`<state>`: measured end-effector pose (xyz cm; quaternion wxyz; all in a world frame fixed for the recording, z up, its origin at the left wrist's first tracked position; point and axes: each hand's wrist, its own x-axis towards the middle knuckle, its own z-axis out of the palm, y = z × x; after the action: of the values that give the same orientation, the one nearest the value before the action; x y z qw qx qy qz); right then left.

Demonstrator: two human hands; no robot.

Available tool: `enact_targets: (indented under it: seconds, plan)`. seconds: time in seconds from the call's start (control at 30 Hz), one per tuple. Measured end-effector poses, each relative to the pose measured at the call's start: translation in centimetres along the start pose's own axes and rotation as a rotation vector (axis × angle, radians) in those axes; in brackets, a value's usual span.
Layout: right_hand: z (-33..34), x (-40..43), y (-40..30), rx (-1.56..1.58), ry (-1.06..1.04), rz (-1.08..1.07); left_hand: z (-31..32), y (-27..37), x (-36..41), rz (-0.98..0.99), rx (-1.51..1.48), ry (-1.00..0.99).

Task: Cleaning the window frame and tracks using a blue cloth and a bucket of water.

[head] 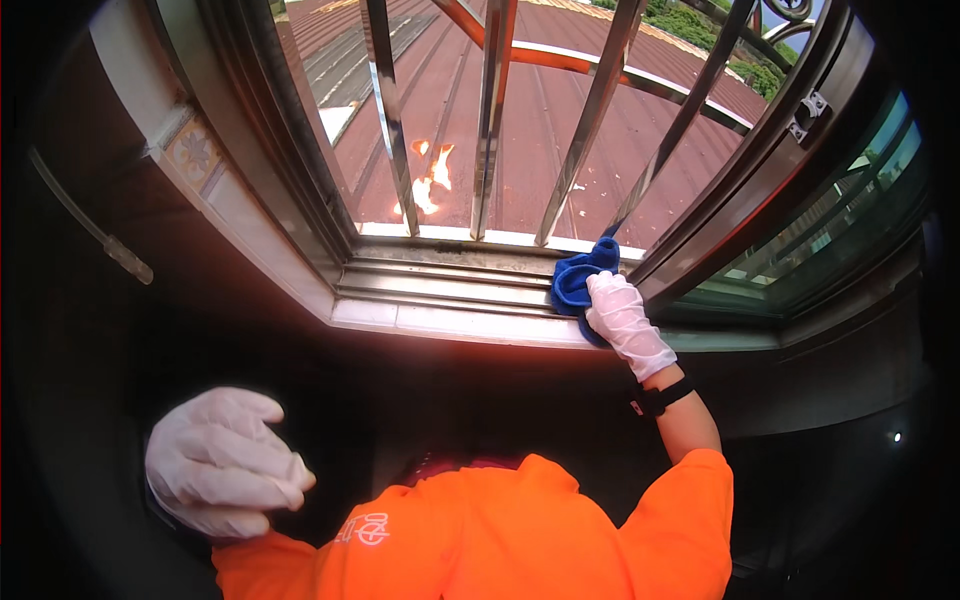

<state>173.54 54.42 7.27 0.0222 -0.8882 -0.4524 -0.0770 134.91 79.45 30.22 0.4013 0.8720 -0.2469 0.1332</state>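
Observation:
In a white disposable glove, my right hand (621,319) grips a bunched blue cloth (574,281). The cloth lies over the right end of the metal window track (450,287), beside the sliding sash frame (750,187), and part of it hangs over the white tiled sill (442,319). It also touches or nearly touches the foot of a metal window bar (675,142). Lower left, my gloved left hand (225,461) is held in the air below sill level, its fingers loosely bent and partly apart, with nothing visible in it.
Upright metal bars (491,120) stand outside the opening, before a red corrugated roof (525,150) with a bright sun glare. A glass pane (832,225) fills the right side. On the left hangs a clear tube (82,214) near a patterned wall tile (193,154).

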Motion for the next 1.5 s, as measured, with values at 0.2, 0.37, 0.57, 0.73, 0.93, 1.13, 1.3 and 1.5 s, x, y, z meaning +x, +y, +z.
enact_targets:
  seconds: [0.2, 0.37, 0.57, 0.73, 0.93, 1.13, 1.3, 1.5]
  plan:
    - [1.0, 4.7, -7.7, 0.205, 0.117, -0.226, -0.2, -6.1, -0.7, -0.163, 0.959, 0.408]
    - [4.0, 12.2, -23.1, 0.396, 0.136, -0.409, -2.2, -12.4, 1.6, -0.14, 1.487, 0.316]
    - [2.8, 14.4, -25.8, 0.935, -0.029, -0.182, -2.6, -16.2, -0.7, -0.083, 1.697, 0.386]
    - [-3.2, 12.3, -16.0, 1.763, 0.061, 0.141, -2.7, -16.6, -0.1, -0.076, 1.699, 0.407]
    - [-6.7, 3.3, -3.7, 0.191, -0.108, -0.26, -2.4, -16.5, -1.2, -0.098, 1.717, 0.407]
    - [-2.4, 2.3, -0.6, 0.217, -0.277, -0.109, -2.0, -17.0, -1.1, -0.078, 1.734, 0.423]
    - [-2.4, 7.1, -8.0, 0.391, -0.328, -0.195, -2.2, -16.5, -0.5, -0.102, 1.759, 0.419]
    - [-3.6, 11.6, -22.7, 1.232, -0.448, -0.052, -2.5, -16.5, -0.9, -0.09, 1.733, 0.407]
